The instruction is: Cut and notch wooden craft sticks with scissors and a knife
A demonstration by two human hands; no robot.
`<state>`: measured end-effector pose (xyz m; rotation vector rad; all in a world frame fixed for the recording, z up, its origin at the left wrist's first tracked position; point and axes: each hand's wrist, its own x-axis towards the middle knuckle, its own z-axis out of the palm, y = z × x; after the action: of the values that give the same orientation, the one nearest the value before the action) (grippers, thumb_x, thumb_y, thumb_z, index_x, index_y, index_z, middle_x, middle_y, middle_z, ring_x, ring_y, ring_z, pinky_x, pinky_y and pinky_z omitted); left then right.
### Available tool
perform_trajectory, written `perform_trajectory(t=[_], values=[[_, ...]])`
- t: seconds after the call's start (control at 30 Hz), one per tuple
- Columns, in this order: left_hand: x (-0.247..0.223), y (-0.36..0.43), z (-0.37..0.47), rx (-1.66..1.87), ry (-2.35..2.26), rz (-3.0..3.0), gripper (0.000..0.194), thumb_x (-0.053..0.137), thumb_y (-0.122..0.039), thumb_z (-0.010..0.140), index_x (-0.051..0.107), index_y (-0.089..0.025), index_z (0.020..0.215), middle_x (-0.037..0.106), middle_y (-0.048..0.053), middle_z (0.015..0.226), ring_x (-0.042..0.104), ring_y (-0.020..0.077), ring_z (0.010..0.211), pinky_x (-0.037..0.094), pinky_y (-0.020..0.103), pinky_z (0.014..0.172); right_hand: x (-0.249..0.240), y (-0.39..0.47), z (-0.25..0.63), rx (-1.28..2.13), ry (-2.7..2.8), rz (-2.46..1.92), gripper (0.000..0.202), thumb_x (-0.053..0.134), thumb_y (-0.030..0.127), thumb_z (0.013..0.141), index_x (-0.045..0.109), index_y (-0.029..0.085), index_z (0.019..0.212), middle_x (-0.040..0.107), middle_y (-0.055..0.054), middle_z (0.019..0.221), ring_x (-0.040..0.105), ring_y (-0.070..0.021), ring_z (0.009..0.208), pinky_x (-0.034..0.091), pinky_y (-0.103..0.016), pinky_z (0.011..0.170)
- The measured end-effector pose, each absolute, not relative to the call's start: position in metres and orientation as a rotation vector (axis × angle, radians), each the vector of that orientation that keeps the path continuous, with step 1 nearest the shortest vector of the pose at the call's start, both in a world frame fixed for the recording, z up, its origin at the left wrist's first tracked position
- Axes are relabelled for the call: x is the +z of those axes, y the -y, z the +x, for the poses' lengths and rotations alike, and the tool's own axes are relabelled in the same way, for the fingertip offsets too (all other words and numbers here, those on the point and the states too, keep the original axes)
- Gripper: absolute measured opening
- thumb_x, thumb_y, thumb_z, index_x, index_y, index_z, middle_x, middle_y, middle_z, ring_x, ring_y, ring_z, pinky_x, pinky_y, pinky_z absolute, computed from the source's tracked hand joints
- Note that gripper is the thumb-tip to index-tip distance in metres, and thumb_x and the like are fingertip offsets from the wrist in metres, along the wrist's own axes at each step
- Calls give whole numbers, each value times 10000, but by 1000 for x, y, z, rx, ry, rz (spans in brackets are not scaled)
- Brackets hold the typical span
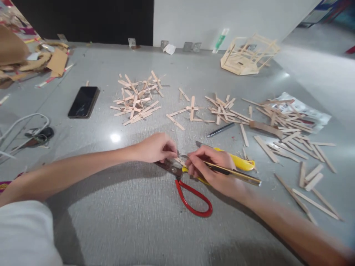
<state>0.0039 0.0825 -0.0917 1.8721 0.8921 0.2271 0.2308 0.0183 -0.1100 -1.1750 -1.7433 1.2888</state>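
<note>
Close to the table's middle, my left hand (pixel 159 148) is closed, thumb and fingers pinching the end of a small wooden craft stick (pixel 181 161). My right hand (pixel 212 166) grips a slim gold-and-black pencil (pixel 235 174), its tip end close to the stick. Below both hands lie scissors (pixel 173 170) with dark blades and a red loop handle; a yellow part beside the pivot runs partly under my right hand. A yellow-handled cutter (pixel 242 162) lies just behind that hand, its grey blade showing past the fingers.
Loose and joined craft sticks (pixel 138 99) spread across the table. A dark pen (pixel 221 130) lies beyond my right hand. Further out are a phone (pixel 84 102), a cable (pixel 24 118), cardboard scraps (pixel 58 62), a stick frame (pixel 246 59) and a plastic bag (pixel 318 112).
</note>
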Motion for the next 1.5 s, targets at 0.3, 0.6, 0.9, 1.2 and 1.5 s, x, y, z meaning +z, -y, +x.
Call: perform_trajectory(t=[0.3, 0.6, 0.9, 1.2, 1.5], values=[[-91, -84, 5, 234, -852, 1956, 176, 668, -135, 919, 755, -119, 767, 657, -12, 586, 545, 67, 526, 384, 188, 578, -119, -20, 234, 1127, 1909, -1081, 272, 524, 348, 1055, 588, 215, 826, 676, 20, 622, 636, -112, 525, 497, -227, 520], [-95, -86, 6, 258, -817, 1991, 166, 676, -150, 909, 762, -131, 769, 722, 10, 670, 597, 85, 580, 397, 210, 621, -125, -17, 242, 896, 2150, -1034, 199, 509, 259, 1051, 611, 224, 883, 678, 24, 685, 648, -123, 606, 488, -242, 591], [-94, -85, 6, 245, -826, 1967, 169, 674, -153, 911, 757, -133, 765, 708, 8, 649, 592, 88, 572, 399, 218, 623, -119, -18, 240, 814, 2255, -1073, 265, 477, 328, 1052, 638, 250, 857, 700, -11, 718, 648, -155, 616, 511, -279, 592], [-96, -86, 6, 214, -814, 1999, 189, 658, -160, 926, 753, -127, 766, 702, 19, 663, 577, 92, 573, 390, 221, 612, -129, -19, 241, 622, 2366, -950, 260, 456, 251, 1057, 556, 253, 817, 669, 3, 734, 595, -137, 592, 452, -272, 560], [-96, -85, 7, 203, -805, 2002, 221, 636, -144, 922, 740, -117, 729, 628, -5, 589, 507, 76, 536, 362, 220, 587, -118, -19, 235, 459, 2520, -830, 310, 389, 154, 1059, 411, 257, 768, 560, 17, 677, 493, -131, 538, 392, -295, 525]])
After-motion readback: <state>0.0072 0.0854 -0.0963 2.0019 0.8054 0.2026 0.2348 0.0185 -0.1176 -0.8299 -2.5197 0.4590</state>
